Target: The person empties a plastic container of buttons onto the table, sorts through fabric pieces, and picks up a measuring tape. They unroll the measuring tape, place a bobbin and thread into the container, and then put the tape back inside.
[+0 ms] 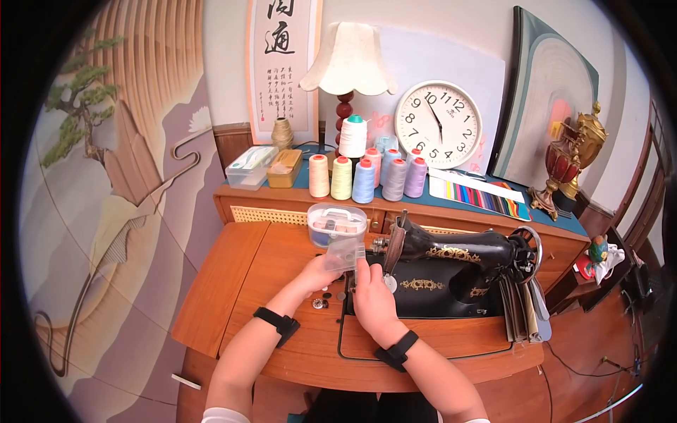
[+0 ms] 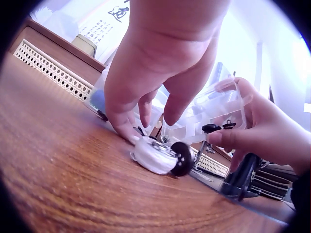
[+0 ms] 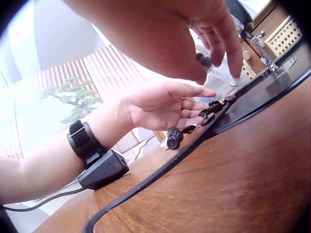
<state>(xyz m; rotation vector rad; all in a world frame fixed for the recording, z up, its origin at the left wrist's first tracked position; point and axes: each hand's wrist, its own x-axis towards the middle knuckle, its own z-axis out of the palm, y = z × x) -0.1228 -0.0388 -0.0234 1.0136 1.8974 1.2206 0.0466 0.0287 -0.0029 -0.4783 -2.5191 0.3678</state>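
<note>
In the head view my right hand [image 1: 374, 299] grips a small clear plastic box [image 1: 344, 254] with inner dividers, held tilted above the table; the left wrist view puts its thumb on the near edge, beside small black discs [image 2: 211, 128]. My left hand [image 1: 314, 275] is at the box's left side, palm showing in the right wrist view, fingers loosely extended over the tabletop. Close to its fingertips lie a bobbin of white thread [image 2: 154, 158] and a black disc with holes [image 2: 182, 159]. Several small dark round pieces [image 3: 174, 137] lie near the sewing machine's edge.
A black sewing machine [image 1: 451, 254] stands right of my hands. Behind the box is a lidded clear container [image 1: 337, 224] with a handle. Several thread cones [image 1: 363, 181], a lamp [image 1: 348, 60] and a clock [image 1: 438, 125] stand on the shelf at the back.
</note>
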